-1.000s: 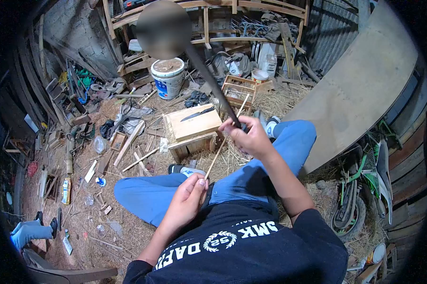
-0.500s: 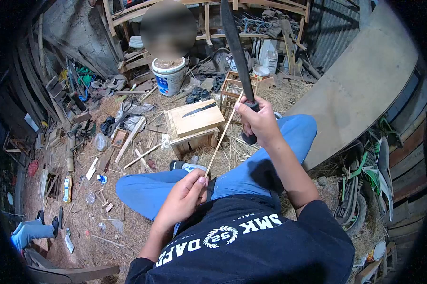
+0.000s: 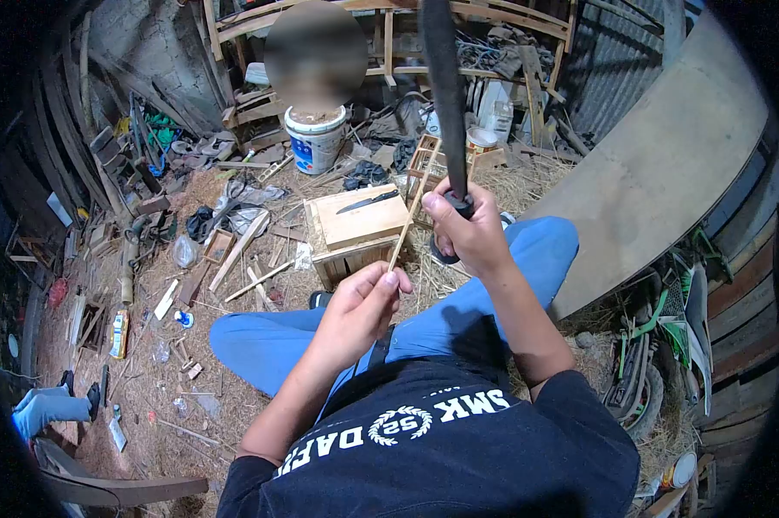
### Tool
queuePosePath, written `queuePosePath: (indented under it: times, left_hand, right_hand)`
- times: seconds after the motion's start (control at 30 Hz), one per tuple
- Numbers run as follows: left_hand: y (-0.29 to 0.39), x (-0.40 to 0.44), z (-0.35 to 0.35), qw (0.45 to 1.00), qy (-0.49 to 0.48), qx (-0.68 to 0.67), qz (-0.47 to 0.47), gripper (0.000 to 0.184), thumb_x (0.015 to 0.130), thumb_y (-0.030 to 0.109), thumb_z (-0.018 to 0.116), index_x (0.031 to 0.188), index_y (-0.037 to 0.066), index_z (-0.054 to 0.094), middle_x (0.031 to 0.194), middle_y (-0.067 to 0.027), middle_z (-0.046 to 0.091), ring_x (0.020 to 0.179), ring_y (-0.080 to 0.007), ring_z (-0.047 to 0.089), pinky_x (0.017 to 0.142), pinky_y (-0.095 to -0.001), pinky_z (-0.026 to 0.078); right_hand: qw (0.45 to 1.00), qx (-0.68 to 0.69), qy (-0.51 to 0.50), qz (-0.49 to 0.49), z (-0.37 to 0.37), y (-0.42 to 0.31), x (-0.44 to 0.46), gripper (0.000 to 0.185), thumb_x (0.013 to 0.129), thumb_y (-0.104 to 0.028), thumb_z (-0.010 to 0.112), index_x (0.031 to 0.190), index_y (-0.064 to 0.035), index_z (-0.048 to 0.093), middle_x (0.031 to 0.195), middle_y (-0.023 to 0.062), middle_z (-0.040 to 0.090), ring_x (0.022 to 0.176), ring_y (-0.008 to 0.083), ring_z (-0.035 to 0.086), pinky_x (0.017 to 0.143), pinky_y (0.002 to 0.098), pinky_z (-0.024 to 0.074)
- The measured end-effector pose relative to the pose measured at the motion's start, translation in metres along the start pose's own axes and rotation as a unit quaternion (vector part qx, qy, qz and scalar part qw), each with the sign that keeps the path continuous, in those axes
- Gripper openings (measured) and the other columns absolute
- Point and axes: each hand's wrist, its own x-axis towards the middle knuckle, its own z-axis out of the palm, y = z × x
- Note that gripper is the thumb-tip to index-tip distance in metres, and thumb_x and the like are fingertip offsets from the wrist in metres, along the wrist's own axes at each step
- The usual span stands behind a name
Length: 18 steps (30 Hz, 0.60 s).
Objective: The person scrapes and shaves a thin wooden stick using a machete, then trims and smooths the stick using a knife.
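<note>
- Pale tan slender wooden strip (image 3: 408,229): between the hands, its long axis slanting up and away from the left hand (image 3: 365,309), past the thumb of the right hand (image 3: 474,226).
- Left fingers: pinched together on the strip's near end; this hand is the nearer.
- Right fingers: wrapped round the black grip of a long dark-bladed knife (image 3: 446,95), blade raised just beside the strip; I cannot tell whether they touch.
- Change over half a second: left hand higher and closer to the right, less strip showing between; blade steeper.
</note>
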Motion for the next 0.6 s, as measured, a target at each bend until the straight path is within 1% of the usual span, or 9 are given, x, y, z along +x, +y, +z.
queuePosePath:
  times: [0.07,0.1,0.17,0.2,0.23,0.3,0.33,0.5,0.6]
  left_hand:
    - [0.001,0.000,0.001,0.999,0.009,-0.034,0.003,0.028,0.111,0.032,0.045,0.111,0.006,0.057,0.067,0.0053,0.042,0.046,-0.0033,0.030,0.042,-0.0216,0.021]
    - [0.002,-0.001,0.001,0.998,0.015,-0.066,0.009,0.030,0.111,0.033,0.044,0.112,0.007,0.057,0.067,0.0054,0.043,0.046,-0.0035,0.030,0.042,-0.0215,0.021]
    - [0.004,0.001,-0.001,0.997,0.030,-0.070,0.011,0.027,0.111,0.031,0.043,0.110,0.008,0.056,0.067,0.0058,0.042,0.046,-0.0036,0.029,0.041,-0.0218,0.021]
    - [0.004,0.002,-0.001,0.996,0.044,-0.077,0.009,0.024,0.111,0.028,0.042,0.109,0.008,0.056,0.067,0.0062,0.042,0.047,-0.0036,0.029,0.041,-0.0220,0.021]
    - [0.003,0.003,-0.001,0.995,0.057,-0.085,0.005,0.022,0.110,0.026,0.041,0.107,0.009,0.055,0.067,0.0066,0.041,0.047,-0.0036,0.028,0.041,-0.0222,0.020]
    - [0.004,0.004,-0.004,0.993,0.095,-0.077,-0.005,0.019,0.109,0.023,0.041,0.104,0.010,0.054,0.065,0.0060,0.041,0.046,-0.0046,0.029,0.040,-0.0235,0.020]
    - [-0.002,0.004,-0.008,0.993,0.096,-0.068,-0.007,0.019,0.109,0.023,0.043,0.102,0.010,0.054,0.064,0.0060,0.041,0.046,-0.0044,0.030,0.040,-0.0237,0.020]
    - [0.003,-0.008,-0.008,0.993,0.072,-0.088,-0.009,0.025,0.109,0.026,0.045,0.091,0.011,0.051,0.062,0.0055,0.039,0.046,-0.0049,0.031,0.042,-0.0252,0.021]
    - [-0.001,-0.013,-0.010,0.993,0.056,-0.103,-0.029,0.026,0.110,0.027,0.044,0.090,0.011,0.051,0.060,0.0065,0.035,0.046,-0.0048,0.028,0.042,-0.0249,0.020]
  right_hand:
    - [0.995,-0.090,-0.037,-0.008,-0.009,0.006,0.000,0.029,0.100,-0.035,0.068,0.090,-0.0075,0.067,0.056,-0.0038,0.052,0.049,0.0050,0.051,0.044,0.0269,0.0359]
    - [0.995,-0.088,-0.038,-0.007,-0.012,0.008,-0.002,0.029,0.100,-0.035,0.068,0.090,-0.0075,0.067,0.056,-0.0038,0.052,0.049,0.0050,0.051,0.044,0.0269,0.0359]
    - [0.929,-0.332,-0.058,-0.152,-0.016,0.017,-0.002,0.046,0.100,-0.051,0.061,0.089,-0.0075,0.070,0.054,0.0026,0.050,0.050,0.0112,0.055,0.047,0.0323,0.0392]
    - [0.904,-0.399,-0.055,-0.143,-0.015,0.026,-0.005,0.060,0.095,-0.066,0.058,0.081,-0.0081,0.068,0.056,0.0097,0.054,0.050,0.0228,0.061,0.049,0.0391,0.0444]
    - [0.905,-0.398,-0.056,-0.142,-0.015,0.030,-0.010,0.060,0.095,-0.066,0.058,0.081,-0.0081,0.068,0.056,0.0097,0.054,0.050,0.0228,0.061,0.049,0.0391,0.0444]
    - [0.828,-0.490,-0.100,-0.253,-0.010,0.027,-0.017,0.061,0.092,-0.065,0.062,0.078,-0.0056,0.061,0.061,0.0123,0.057,0.056,0.0329,0.062,0.052,0.0422,0.0453]
    - [0.807,-0.520,-0.132,-0.247,-0.014,0.034,-0.017,0.062,0.088,-0.067,0.064,0.075,-0.0068,0.059,0.062,0.0132,0.058,0.059,0.0370,0.062,0.052,0.0436,0.0458]
    - [0.788,-0.520,-0.148,-0.295,-0.014,0.028,-0.018,0.063,0.085,-0.069,0.066,0.070,-0.0085,0.055,0.059,0.0107,0.056,0.055,0.0336,0.061,0.051,0.0423,0.0457]
    - [0.722,-0.551,-0.118,-0.402,-0.025,0.020,-0.001,0.070,0.078,-0.079,0.064,0.063,-0.0118,0.050,0.054,0.0067,0.055,0.050,0.0270,0.063,0.048,0.0390,0.0476]
